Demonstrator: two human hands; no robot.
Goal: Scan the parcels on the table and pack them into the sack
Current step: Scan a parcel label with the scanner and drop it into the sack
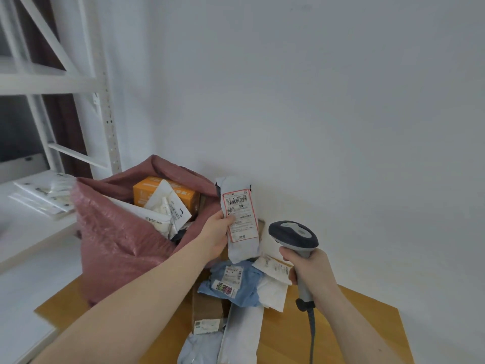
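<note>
left hand (216, 233) grips flat grey poly parcel (240, 219) | right hand (313, 274) clasps scanner (294, 236) – cable cut off | crinkly pink sack (115, 237) at table (341, 324) far-left corner – contents half hidden

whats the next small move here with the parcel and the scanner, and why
Probably tip the scanner left so its head faces the barcode on the grey parcel. The left hand holds that parcel upright, label toward the camera, while the right hand grips the scanner beside and below it. The pink sack stands open just to the left, ready for the drop afterwards.
</note>
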